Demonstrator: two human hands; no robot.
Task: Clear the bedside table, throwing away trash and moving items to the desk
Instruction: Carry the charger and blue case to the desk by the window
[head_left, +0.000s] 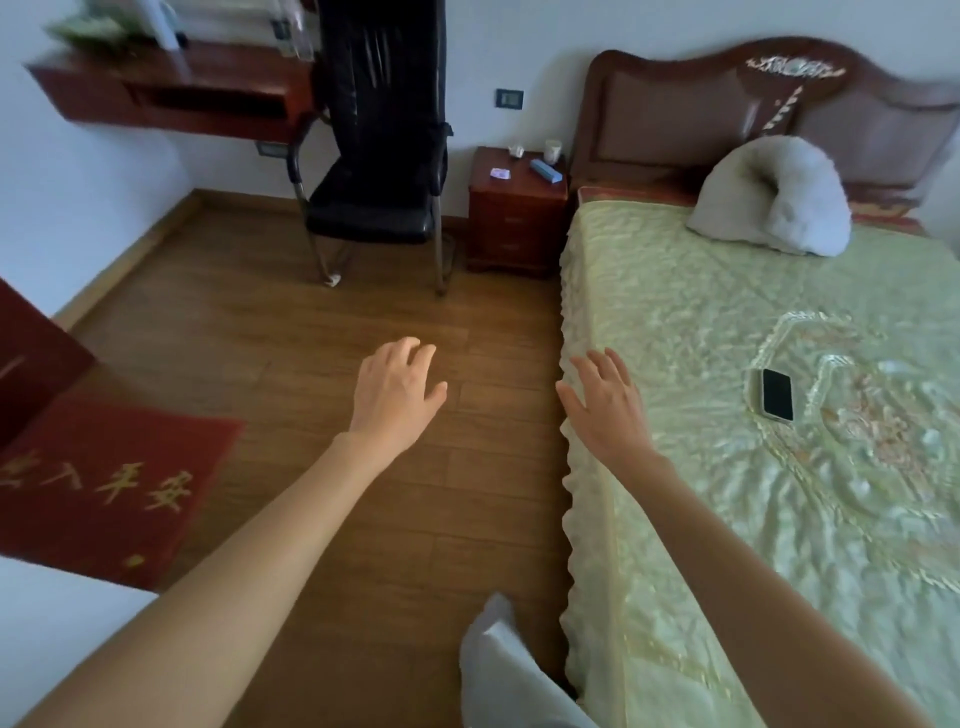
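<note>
The dark red bedside table (514, 215) stands far ahead between a black chair and the bed. On its top lie a small purple-and-white packet (500, 173), a blue box (546, 171), a small white crumpled item (516, 150) and a pale cup (552, 150). The wall-mounted red wooden desk (171, 93) is at the upper left. My left hand (397, 392) is stretched out over the floor, fingers apart and empty. My right hand (608, 402) hovers at the bed's edge, also spread and empty. Both hands are far from the bedside table.
A black office chair (379, 150) stands in front of the desk. The bed (727, 467) with a green cover fills the right side, with a phone (777, 394) and a grey pillow (779, 197) on it. A red doormat (98, 483) lies at the left on the wooden floor.
</note>
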